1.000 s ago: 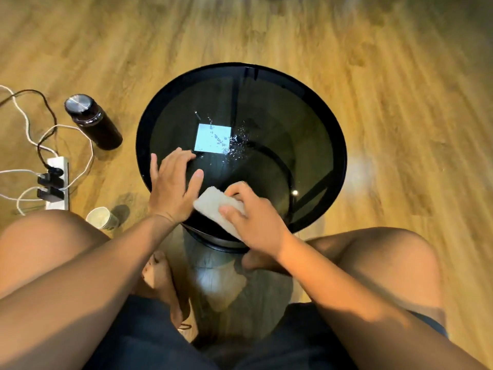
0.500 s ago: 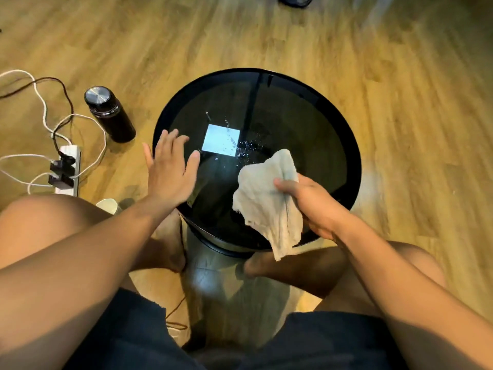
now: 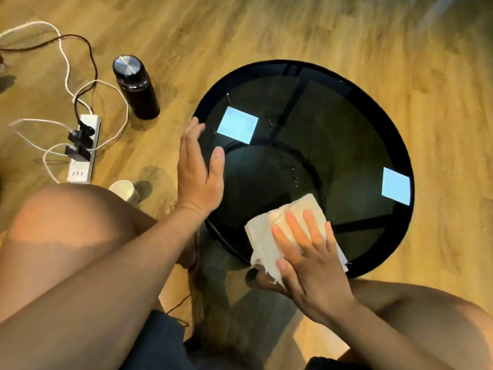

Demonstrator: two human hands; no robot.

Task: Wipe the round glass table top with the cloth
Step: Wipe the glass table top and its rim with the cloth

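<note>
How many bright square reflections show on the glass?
2. One pale blue square reflection lies at the far left of the round black glass table top, beside the left hand; the other sits near its right rim. The white cloth could hide another.

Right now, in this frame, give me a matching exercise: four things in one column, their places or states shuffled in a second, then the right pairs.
1 cloth
2 bottle
3 power strip
4 cup

A plugs in it
B pressed flat under the right hand
C upright, metal lid
D beside the left knee

Pairs: 1-B; 2-C; 3-A; 4-D
</note>
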